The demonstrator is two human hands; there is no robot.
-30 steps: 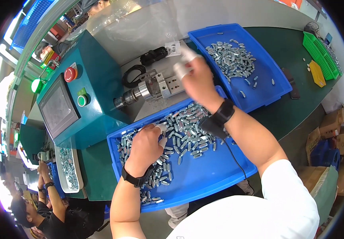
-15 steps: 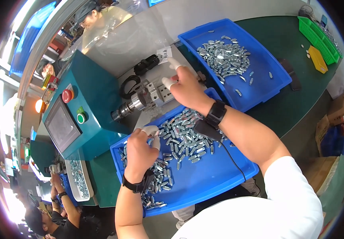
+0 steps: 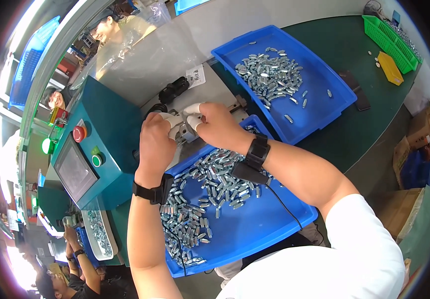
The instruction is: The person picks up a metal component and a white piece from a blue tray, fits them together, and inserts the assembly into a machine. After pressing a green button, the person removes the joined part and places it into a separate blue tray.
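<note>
My left hand [image 3: 157,143] is at the metal fixture [image 3: 190,134] beside the teal machine [image 3: 113,119], its white-covered fingertips pinched together. Whatever they grip is hidden by the fingers. Close by on the right, my right hand [image 3: 218,124] has its thumb and curled fingers, also white-tipped, closed over the same fixture. I cannot make out what lies between them. Under my wrists is the near blue tray [image 3: 247,226], with many small shiny metal fittings [image 3: 225,174] heaped along its far and left sides.
A second blue tray [image 3: 319,107] of similar fittings stands at the back right. The machine carries a screen [image 3: 75,164], a red button [image 3: 79,133] and a green button [image 3: 97,160]. A cable [image 3: 284,207] hangs over the near tray. Other people work beyond and at left.
My left hand has moved from the fittings in the near tray up to the fixture. My right hand has shifted toward it, its spread fingers now drawn in. The signal lamp went from orange to green.
</note>
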